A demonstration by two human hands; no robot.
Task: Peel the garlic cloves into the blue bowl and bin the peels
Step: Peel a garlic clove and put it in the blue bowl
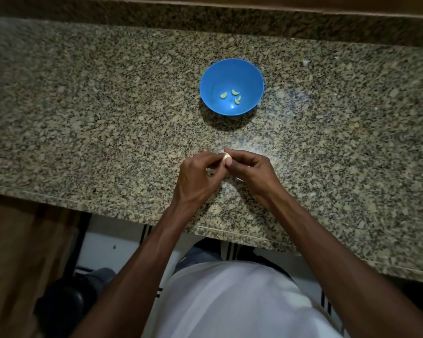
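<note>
Pale, papery-skinned garlic clove pinched between left hand and right hand: peeling under way. Next, it probably drops into the round blue plastic bowl just beyond the hands (three peeled cloves inside).

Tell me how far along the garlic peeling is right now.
Partly done. Three peeled cloves already lie in the blue bowl. One garlic clove is in hand, pinched between the left hand and the right hand above the counter, its skin seemingly still on. Left: finish this clove, drop it in the bowl, and bin the peels. No bin or further unpeeled cloves are in view.
</note>
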